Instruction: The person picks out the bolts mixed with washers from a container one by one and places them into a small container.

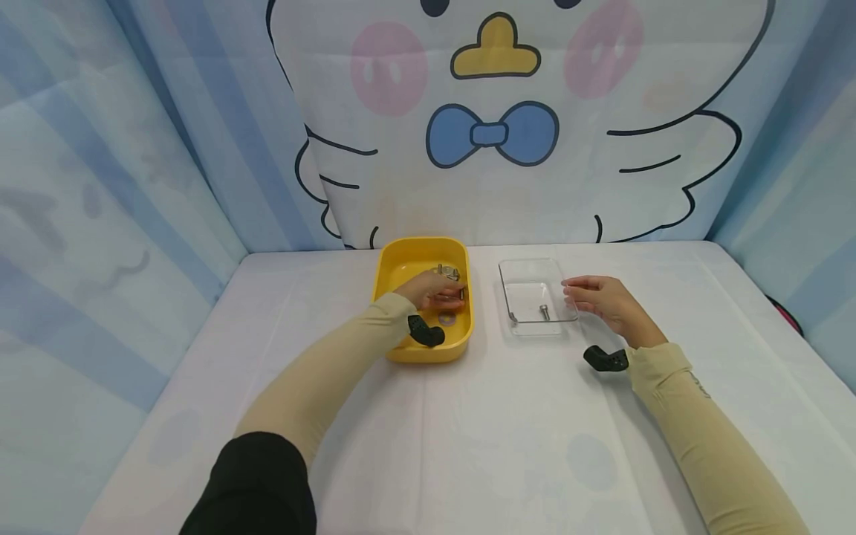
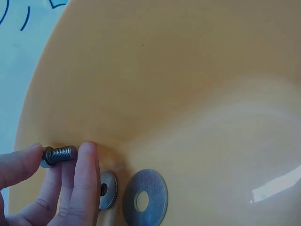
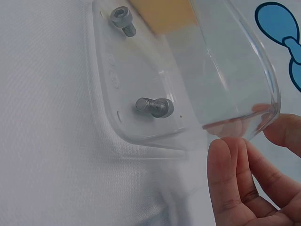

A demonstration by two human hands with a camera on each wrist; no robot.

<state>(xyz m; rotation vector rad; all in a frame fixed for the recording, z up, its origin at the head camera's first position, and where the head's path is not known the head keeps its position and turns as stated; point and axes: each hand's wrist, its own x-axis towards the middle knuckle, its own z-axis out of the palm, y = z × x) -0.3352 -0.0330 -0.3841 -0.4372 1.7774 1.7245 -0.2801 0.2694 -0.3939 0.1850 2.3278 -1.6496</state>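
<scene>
Between my left fingers: my left hand pinches a small bolt, inside the yellow tub.
Beside that bolt: two washers lie flat on the tub floor.
My right hand: straight fingers touch the clear tray, gripping nothing.
Tray floor: two bolts lying apart.

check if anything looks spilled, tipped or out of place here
Nothing stands out. The yellow tray and clear tray sit flat; two bolts lie inside the clear one, washers inside the yellow one.
</scene>
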